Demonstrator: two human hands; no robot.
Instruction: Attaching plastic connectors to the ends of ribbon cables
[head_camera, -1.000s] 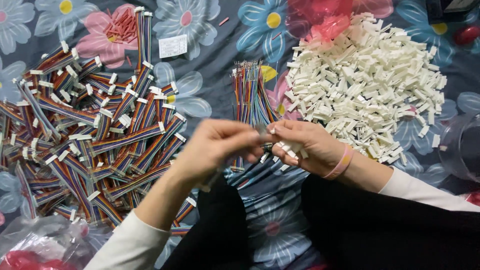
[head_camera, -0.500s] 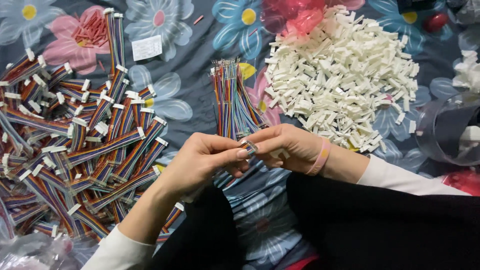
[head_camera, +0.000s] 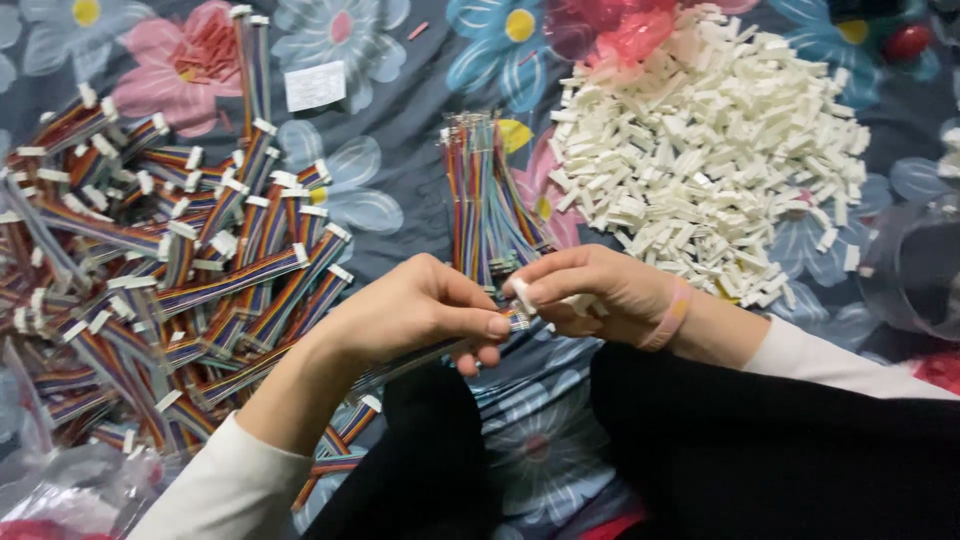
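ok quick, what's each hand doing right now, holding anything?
Left hand: closed, pinching the end of a rainbow ribbon cable.
Right hand: closed, holding a small white connector at the cable's tip.

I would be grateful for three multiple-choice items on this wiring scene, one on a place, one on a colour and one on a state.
1. Where does the pile of white connector housings lie?
A. upper right of the cloth
B. lower left of the cloth
C. in the person's lap

2. What colour is the band on the right wrist?
A. green
B. pink
C. black

3. How does the left hand stand to the rainbow ribbon cable?
A. open and clear of it
B. flat on the cloth
C. pinching its end by the fingertips

Answers: 1 A, the white heap sits right of the loose wire bundle, far from the finished cables on the left. 2 B, a pink loop circles the wrist of the right hand. 3 C, thumb and forefinger close on the cable's end, next to the white housing in the right hand.
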